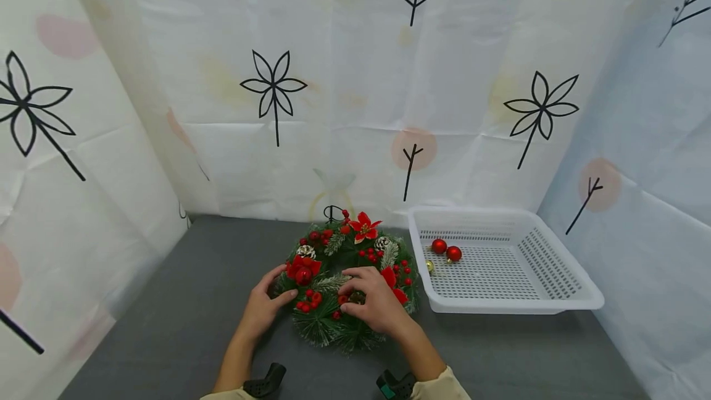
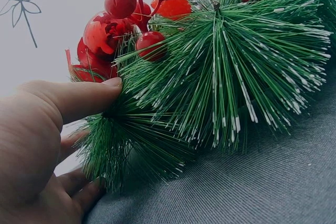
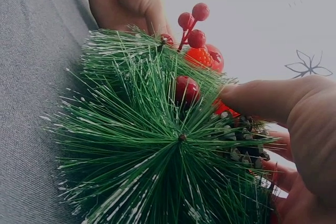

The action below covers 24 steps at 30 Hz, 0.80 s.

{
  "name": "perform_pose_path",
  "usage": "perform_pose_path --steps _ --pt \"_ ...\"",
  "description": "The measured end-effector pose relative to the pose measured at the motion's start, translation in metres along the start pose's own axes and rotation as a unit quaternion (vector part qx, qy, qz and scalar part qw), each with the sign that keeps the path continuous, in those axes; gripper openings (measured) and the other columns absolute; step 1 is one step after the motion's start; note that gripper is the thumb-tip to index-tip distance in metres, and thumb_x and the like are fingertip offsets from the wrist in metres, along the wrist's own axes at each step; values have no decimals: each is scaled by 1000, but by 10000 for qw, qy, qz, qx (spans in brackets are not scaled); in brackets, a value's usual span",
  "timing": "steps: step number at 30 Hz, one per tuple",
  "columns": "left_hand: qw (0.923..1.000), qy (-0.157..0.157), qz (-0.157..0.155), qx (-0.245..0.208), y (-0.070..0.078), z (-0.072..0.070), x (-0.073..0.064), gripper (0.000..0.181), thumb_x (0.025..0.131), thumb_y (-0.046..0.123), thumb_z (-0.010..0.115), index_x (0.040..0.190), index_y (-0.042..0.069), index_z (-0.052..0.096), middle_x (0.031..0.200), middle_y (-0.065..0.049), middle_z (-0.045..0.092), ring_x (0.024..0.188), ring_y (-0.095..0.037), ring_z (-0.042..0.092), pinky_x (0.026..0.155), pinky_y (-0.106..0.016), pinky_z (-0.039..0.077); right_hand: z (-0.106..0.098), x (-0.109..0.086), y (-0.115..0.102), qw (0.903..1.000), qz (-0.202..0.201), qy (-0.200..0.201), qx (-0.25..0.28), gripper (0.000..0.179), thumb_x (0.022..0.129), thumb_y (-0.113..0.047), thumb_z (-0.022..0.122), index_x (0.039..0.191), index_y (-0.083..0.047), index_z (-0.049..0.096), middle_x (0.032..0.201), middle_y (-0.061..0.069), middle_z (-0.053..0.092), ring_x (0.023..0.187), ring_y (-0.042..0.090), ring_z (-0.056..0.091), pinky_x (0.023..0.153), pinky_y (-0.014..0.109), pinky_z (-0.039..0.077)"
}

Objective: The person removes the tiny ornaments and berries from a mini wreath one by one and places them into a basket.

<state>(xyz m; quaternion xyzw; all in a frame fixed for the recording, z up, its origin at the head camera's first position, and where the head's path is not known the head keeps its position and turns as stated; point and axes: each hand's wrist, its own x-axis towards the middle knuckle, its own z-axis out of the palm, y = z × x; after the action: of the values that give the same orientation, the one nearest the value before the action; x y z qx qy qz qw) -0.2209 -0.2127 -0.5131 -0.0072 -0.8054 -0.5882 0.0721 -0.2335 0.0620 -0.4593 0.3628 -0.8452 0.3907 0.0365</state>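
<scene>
Sleeves (image 1: 441,386) nearest — left fingers (image 2: 89,98) grip the wreath's (image 1: 313,328) edge — right fingers (image 3: 265,98) round a pinecone (image 3: 252,148).

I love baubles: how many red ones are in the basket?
2: one red ball toward the basket's left, a second red ball just right of it; the rim may hide more.

Wht basket (image 1: 516,305) (w/ baubles (image 1: 439,246)) on gry table (image 1: 166,326), flower-print backdrop (image 1: 344,141) behind

Two grips, the left grip (image 1: 265,304) and the right grip (image 1: 379,302), touched one wreath (image 1: 332,283) with three red flowers (image 1: 363,227), three pine cones (image 1: 305,252) and, near the left grip, one red ball (image 1: 303,275). Right of the right grip, one white basket (image 1: 513,309) held two more red balls (image 1: 453,254) and one gold ball (image 1: 430,266).
</scene>
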Motion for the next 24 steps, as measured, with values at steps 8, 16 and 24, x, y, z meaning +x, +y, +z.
perform_pose_path --steps 8,16,24 --pt "9999 98 24 52 -3 2 1 65 86 18 75 144 5 46 148 -24 38 135 -44 33 104 -59 30 0 -2 -2 9999 74 85 86 14 86 -15 76 99 -17 71 135 6 55 124 26 45 95 51 42" --pt "10000 66 1 -54 -2 1 0 65 87 17 74 144 6 46 149 -24 36 136 -44 31 106 -59 28 -4 -4 -5 9992 121 102 370 15 88 -16 74 103 -18 71 133 4 57 123 24 47 91 47 45" --pt "9999 87 -40 -74 -1 3 0 64 87 17 75 143 7 47 149 -23 37 136 -44 32 105 -59 29 -9 -6 -6 9974 -119 374 608 14 88 -15 73 103 -14 72 128 6 60 122 26 50 94 49 44"
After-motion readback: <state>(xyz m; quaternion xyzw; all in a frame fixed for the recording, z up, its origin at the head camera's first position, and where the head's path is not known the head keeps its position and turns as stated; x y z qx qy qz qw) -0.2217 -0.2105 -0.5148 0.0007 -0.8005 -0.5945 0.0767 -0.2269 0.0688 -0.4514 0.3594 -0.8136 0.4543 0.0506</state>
